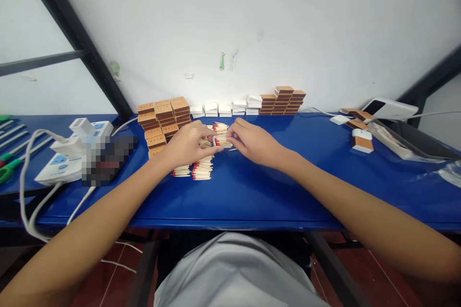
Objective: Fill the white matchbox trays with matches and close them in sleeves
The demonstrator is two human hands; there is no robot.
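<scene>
Right in the middle of it all, the small white tray (222, 142) sits between the two hands above the blue table (252, 196), red-tipped matches showing inside. The left hand (189, 143) has it, thumb and fingers pinching the tray's left end. Over on the other end, the right hand (254, 142) is curled, thumb and fingertips drawn together right at the tray's edge; whether they grip anything, I cannot tell.

Just beneath the tray, a single loose match (233, 149) lies on the blue surface, near the right fingertips. Below the left hand, there's a thick pile of matches (202, 169), heads to the left, with a smaller bunch (181, 171) just beside it. More matches (220, 126) show behind the tray, partly hidden by the hands.

Out to the back now, and it's a row of white trays (225, 111) along the wall (230, 19), some stacked. Brown matchboxes rise at both ends: a tall left stack (163, 117) behind the left hand, a neat right stack (283, 103) beyond the right.

Far left, a white power strip (59, 169) with plugs, beside a dark, pixelated object (111, 160). Far right, a white device (391, 107) leans near a few more matchboxes (362, 144).
</scene>
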